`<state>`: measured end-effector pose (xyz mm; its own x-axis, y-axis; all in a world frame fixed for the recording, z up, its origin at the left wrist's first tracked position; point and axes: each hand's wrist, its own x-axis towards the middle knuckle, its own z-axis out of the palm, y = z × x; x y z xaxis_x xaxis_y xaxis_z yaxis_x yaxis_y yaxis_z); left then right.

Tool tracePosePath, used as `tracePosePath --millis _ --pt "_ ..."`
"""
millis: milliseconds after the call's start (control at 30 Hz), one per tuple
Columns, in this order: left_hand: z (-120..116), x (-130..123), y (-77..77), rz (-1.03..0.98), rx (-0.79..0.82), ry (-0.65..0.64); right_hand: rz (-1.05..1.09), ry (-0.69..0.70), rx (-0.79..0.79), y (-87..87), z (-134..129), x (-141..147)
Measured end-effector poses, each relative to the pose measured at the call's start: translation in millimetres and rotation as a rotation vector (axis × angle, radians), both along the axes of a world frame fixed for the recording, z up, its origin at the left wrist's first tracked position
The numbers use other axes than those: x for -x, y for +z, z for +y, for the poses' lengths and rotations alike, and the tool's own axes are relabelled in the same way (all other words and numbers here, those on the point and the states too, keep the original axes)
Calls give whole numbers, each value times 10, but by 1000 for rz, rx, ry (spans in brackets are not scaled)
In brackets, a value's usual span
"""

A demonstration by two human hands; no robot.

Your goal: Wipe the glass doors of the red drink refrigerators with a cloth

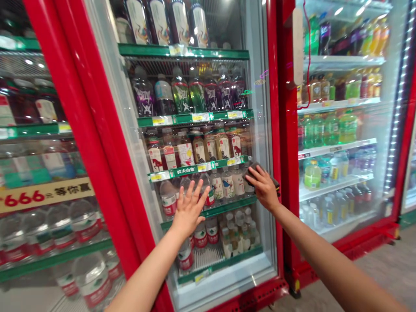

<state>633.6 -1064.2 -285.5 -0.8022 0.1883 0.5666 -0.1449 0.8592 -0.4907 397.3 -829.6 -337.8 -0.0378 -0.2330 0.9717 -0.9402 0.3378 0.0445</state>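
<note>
My left hand (189,210) is spread with its fingers apart, palm toward the glass door (260,143) of a red-framed drinks fridge; whether it touches the glass I cannot tell. Behind its fingers stand water bottles with red labels (169,199). At the right side of the same door, my right hand (265,187) has its fingers over a dark flat object (275,185). That object's kind is not clear; part of it shows on both sides of the hand, with a little yellow at its right edge. White-labelled bottles (238,184) stand just left of it, behind the glass.
Green-edged shelves (195,117) inside hold rows of bottles. Another fridge (74,108) with a yellow price banner (45,195) adjoins on the left. To the right stands a third lit fridge (338,147), with a red cord (309,56) hanging beside it. Grey floor (367,277) shows below.
</note>
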Motion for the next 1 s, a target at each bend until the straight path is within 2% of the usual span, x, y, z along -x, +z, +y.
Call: tracePosePath --millis 67,133,233,300,367,433,500,600,700,800,900,1000 --pt "-83 -48 6 9 -13 13 -40 -15 127 136 -156 -41" --pt "-129 -55 9 12 -32 22 -49 -28 176 215 -353 -168" --pt "-151 -40 -3 4 -49 16 0 -25 55 130 -478 -374" --pt "-152 -36 -16 1 -57 10 35 -9 -77 30 -410 -419" --pt "-150 -37 -30 -2 -63 7 16 -4 -94 18 -323 -387" --pt "-150 -38 -39 -6 -70 12 -45 -18 20 139 -337 -343" --pt "-152 -38 -45 -8 -75 20 -95 -41 131 336 -489 -369" --pt "-156 -38 -51 -5 -72 20 -98 -64 141 532 -802 -572" --pt "-168 -56 -76 14 -60 16 -17 -20 -10 442 -893 -776" --pt "-213 -128 -127 35 -48 6 59 42 -165 267 -744 -772" --pt "-296 -263 -189 64 -45 4 30 62 -67 290 -685 -685" --pt "-376 -407 -242 126 -75 68 -41 51 69 455 -904 -791"
